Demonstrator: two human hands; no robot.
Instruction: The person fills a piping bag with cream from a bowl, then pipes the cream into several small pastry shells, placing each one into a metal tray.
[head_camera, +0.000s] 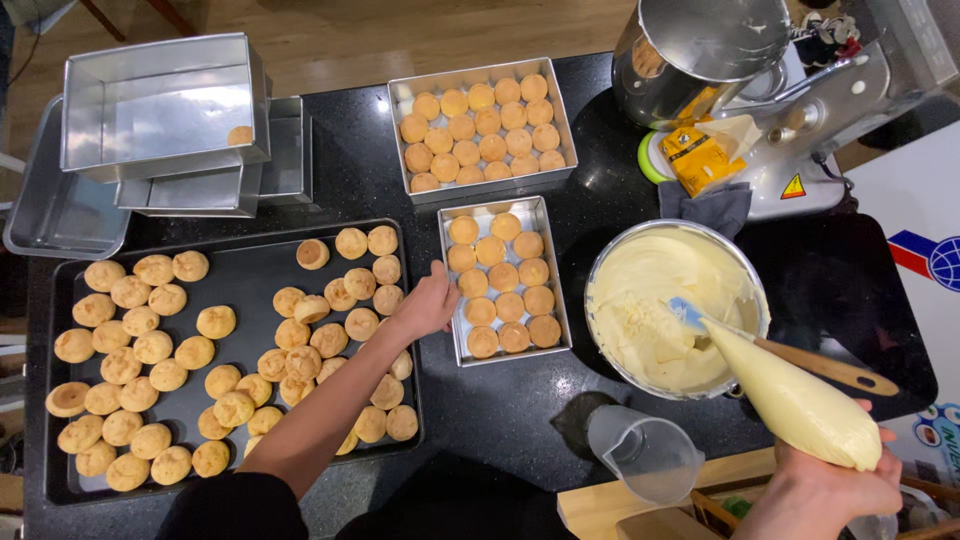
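Observation:
My left hand (428, 303) reaches across the dark baking tray (250, 265) and rests against the left rim of a small rectangular metal pan (556, 290), which is filled with round golden pastry shells (503, 277). Whether its fingers hold a shell I cannot tell. My right hand (825, 490), at the lower right, grips the twisted end of a cream-filled piping bag (795, 400). The bag's tip points up-left over a metal bowl of pale cream (650, 310). A spatula with a wooden handle (815, 365) lies in that bowl.
A larger pan of shells (482, 125) stands behind the small one. Stacked empty metal pans (165, 105) sit at the back left. A stand mixer (770, 90), a yellow packet (700, 155) and a clear measuring jug (648, 455) crowd the right side.

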